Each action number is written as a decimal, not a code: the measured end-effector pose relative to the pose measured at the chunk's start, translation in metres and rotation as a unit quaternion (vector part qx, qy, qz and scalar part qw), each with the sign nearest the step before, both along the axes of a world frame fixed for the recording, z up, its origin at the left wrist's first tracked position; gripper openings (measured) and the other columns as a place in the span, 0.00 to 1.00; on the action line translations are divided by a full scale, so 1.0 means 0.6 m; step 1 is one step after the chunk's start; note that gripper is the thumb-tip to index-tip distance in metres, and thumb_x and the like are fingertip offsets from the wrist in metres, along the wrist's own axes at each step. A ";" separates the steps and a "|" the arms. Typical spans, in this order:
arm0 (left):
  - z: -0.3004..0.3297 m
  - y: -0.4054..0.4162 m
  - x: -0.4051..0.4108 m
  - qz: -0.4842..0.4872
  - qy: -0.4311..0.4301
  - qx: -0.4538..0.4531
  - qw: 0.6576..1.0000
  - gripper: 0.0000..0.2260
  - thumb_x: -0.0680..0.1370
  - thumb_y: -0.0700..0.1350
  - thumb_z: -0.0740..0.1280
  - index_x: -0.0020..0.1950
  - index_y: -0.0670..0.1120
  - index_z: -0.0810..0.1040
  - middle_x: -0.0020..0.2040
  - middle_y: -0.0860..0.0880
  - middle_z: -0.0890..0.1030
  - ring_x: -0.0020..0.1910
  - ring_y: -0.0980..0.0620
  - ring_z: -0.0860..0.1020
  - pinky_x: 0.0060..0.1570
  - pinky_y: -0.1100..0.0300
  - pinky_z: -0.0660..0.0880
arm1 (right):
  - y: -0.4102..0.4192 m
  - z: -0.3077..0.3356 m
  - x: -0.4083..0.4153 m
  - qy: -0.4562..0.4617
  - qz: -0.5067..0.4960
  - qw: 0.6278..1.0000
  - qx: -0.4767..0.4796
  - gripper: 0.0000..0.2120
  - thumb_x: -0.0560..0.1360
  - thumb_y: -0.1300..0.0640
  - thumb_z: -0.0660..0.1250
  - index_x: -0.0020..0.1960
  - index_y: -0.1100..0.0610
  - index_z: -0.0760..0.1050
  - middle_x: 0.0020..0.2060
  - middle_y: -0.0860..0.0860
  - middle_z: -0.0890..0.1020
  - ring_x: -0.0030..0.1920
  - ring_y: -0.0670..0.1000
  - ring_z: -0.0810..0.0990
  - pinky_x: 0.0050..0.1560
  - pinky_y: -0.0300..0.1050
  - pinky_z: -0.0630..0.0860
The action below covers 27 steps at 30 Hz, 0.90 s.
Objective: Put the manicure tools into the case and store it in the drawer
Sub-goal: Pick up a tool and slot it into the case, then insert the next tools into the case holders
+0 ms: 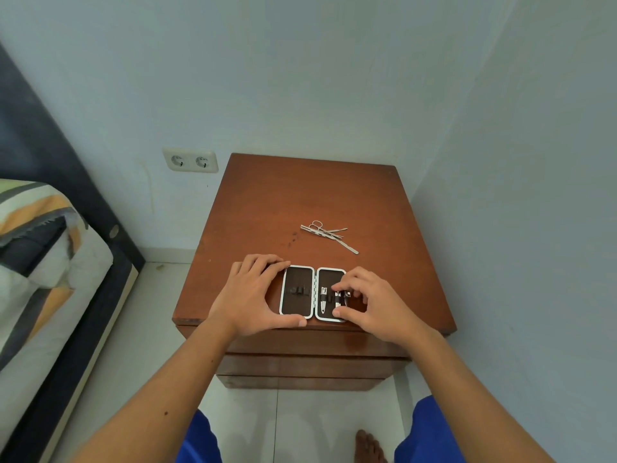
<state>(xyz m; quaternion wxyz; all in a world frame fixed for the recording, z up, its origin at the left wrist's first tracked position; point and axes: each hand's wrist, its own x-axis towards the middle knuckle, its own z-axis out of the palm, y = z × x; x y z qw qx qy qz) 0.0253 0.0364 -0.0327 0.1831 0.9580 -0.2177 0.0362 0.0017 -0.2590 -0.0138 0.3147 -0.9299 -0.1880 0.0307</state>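
A small manicure case [297,279] lies open flat near the front edge of a brown wooden nightstand [300,202]. Its inside is dark brown with elastic loops and a white rim. A nail clipper [323,299] sits in a loop of the right half. My left hand [253,295] grips the left half by its edges. My right hand [370,302] pinches a small metal tool [341,295] at the loops of the right half. Several loose metal tools [329,233], among them small scissors, lie in a pile further back on the top.
The nightstand stands in a corner between two pale walls, with closed drawer fronts [307,362] below its top. A bed [43,279] with a striped cover is at the left. A double wall socket [190,160] is behind. My bare foot [369,446] rests on the tiled floor.
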 end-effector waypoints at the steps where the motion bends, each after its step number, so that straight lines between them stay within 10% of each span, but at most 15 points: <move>1: 0.000 0.000 0.000 0.000 -0.001 -0.001 1.000 0.54 0.64 0.88 0.60 0.80 0.53 0.69 0.75 0.55 0.70 0.75 0.51 0.66 0.72 0.48 0.65 | 0.000 0.000 0.000 -0.001 -0.001 1.000 0.001 0.20 0.73 0.46 0.78 0.63 0.47 0.82 0.56 0.39 0.76 0.50 0.42 0.74 0.49 0.31 0.67; 9: 0.000 0.000 0.002 0.000 0.006 -0.002 1.000 0.54 0.63 0.88 0.61 0.80 0.54 0.69 0.76 0.56 0.70 0.75 0.52 0.65 0.74 0.47 0.64 | 0.020 0.017 0.077 -0.047 -0.130 0.985 0.105 0.05 0.75 0.53 0.77 0.51 0.48 0.86 0.45 0.44 0.83 0.43 0.45 0.79 0.48 0.40 0.73; 27: 0.004 -0.002 0.007 -0.002 0.008 -0.009 1.000 0.54 0.62 0.87 0.64 0.79 0.55 0.70 0.74 0.57 0.69 0.74 0.53 0.65 0.73 0.50 0.64 | 0.057 0.021 0.229 -0.033 -0.184 0.982 -0.037 0.05 0.79 0.55 0.72 0.48 0.51 0.87 0.42 0.45 0.81 0.49 0.52 0.80 0.54 0.50 0.78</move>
